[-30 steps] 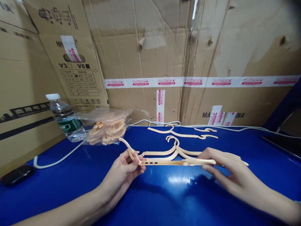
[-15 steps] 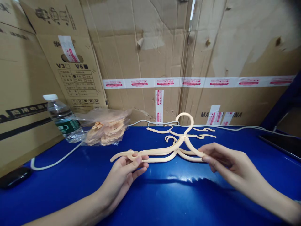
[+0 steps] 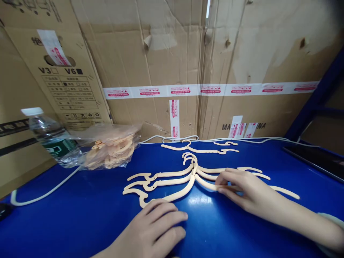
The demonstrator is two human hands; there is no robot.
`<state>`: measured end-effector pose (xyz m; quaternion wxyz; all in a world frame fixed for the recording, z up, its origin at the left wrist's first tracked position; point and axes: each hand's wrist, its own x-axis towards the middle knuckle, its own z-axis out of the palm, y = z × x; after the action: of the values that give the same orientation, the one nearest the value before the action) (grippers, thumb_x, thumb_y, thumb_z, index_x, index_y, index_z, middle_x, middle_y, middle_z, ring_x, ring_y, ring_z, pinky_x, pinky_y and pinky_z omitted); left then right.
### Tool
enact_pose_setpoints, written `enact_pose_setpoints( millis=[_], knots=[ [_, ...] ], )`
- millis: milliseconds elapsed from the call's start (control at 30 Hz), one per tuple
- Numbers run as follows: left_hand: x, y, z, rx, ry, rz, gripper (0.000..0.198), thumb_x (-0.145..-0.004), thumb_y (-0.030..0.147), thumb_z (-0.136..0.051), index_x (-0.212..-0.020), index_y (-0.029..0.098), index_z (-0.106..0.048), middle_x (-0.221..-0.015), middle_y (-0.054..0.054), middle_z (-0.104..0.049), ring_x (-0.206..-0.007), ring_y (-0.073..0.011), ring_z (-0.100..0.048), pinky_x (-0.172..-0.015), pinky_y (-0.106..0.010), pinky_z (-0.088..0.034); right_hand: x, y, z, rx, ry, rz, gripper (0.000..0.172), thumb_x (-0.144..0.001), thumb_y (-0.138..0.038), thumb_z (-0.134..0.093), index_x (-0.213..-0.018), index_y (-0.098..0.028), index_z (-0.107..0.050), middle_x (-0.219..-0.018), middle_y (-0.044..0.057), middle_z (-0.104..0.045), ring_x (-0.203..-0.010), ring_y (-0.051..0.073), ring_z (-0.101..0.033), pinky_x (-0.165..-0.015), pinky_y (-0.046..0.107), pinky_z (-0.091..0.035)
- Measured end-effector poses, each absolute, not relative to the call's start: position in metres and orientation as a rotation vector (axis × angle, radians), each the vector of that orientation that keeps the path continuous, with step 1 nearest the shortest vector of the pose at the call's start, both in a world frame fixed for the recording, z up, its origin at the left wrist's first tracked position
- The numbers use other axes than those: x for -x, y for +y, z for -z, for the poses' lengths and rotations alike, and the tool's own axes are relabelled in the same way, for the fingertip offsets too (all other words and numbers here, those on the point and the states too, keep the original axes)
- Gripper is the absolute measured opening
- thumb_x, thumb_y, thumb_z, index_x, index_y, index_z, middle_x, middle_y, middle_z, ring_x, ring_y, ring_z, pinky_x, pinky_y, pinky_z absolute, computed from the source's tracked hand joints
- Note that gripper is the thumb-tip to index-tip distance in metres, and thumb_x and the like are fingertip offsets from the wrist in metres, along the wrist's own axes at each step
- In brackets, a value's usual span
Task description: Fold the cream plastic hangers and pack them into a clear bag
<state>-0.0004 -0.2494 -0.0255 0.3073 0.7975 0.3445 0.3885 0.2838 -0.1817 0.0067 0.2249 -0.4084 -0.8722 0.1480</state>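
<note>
Three cream folding hangers lie close together on the blue table, their hooks overlapping at the middle and pointing away from me. My right hand [image 3: 248, 190] pinches the right arm of the nearest hanger [image 3: 179, 194], between thumb and fingers. Over that hanger's left arm, near its notch, rests my left hand [image 3: 152, 229], palm down with its fingers apart and loosely bent. The middle hanger [image 3: 169, 181] and the far one of the group [image 3: 172, 173] lie just behind. Further back is another cream hanger [image 3: 201, 150] with a small separate cream piece [image 3: 227, 144] beside it.
At the left stand a water bottle [image 3: 55, 139] and a clear plastic bag [image 3: 114, 150] of cream hanger parts. Cardboard [image 3: 150, 118] walls the back of the blue table [image 3: 88, 204]. A white cable [image 3: 45, 193] and a dark flat device [image 3: 314, 161] lie at the sides.
The hanger held up by both hands now lies on the table in front of the others. My left hand has loosened from its left arm; the right still pinches it. The view has shifted right.
</note>
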Motion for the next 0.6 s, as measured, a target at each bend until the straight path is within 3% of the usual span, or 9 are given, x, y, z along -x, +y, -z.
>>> enact_pose_setpoints(
  millis=[133, 267, 433, 600],
  knots=[
    [0.007, -0.239, 0.015, -2.228, 0.975, -0.828, 0.032, -0.078, 0.023, -0.072, -0.11, 0.029, -0.073, -0.122, -0.012, -0.067, -0.117, -0.0379, -0.054, -0.111, -0.05, -0.023, -0.286, -0.174, -0.001, 1.106, -2.462, -0.239, 0.015, -0.09, -0.014, -0.051, -0.081, -0.02, -0.061, -0.081, 0.005, -0.062, -0.076, 0.02, -0.058, -0.066, 0.03, -0.047],
    [0.01, -0.236, 0.005, -2.253, 1.005, -0.762, 0.04, -0.075, 0.019, -0.073, -0.114, 0.03, -0.071, -0.129, -0.011, -0.063, -0.123, -0.0391, -0.048, -0.112, -0.051, -0.021, -0.289, -0.168, 0.002, 1.118, -2.43, -0.159, 0.017, -0.089, -0.011, -0.048, -0.082, -0.02, -0.061, -0.082, 0.005, -0.061, -0.072, 0.019, -0.058, -0.062, 0.028, -0.045],
    [0.011, -0.236, 0.004, -2.258, 1.008, -0.631, 0.042, -0.079, 0.024, -0.071, -0.12, 0.031, -0.067, -0.136, -0.011, -0.058, -0.129, -0.0383, -0.044, -0.114, -0.05, -0.018, -0.291, -0.169, 0.0, 1.149, -2.449, -0.086, 0.017, -0.092, -0.018, -0.05, -0.08, -0.02, -0.061, -0.076, 0.003, -0.061, -0.061, 0.017, -0.058, -0.055, 0.026, -0.041],
    [0.009, -0.237, 0.015, -2.211, 1.001, -0.863, 0.042, -0.076, 0.022, -0.073, -0.116, 0.031, -0.07, -0.134, -0.009, -0.06, -0.128, -0.0387, -0.044, -0.115, -0.051, -0.014, -0.291, -0.172, -0.005, 1.185, -2.523, -0.118, 0.01, -0.089, -0.024, -0.06, -0.081, -0.02, -0.065, -0.076, 0.002, -0.066, -0.061, 0.017, -0.061, -0.055, 0.026, -0.04]
  ],
)
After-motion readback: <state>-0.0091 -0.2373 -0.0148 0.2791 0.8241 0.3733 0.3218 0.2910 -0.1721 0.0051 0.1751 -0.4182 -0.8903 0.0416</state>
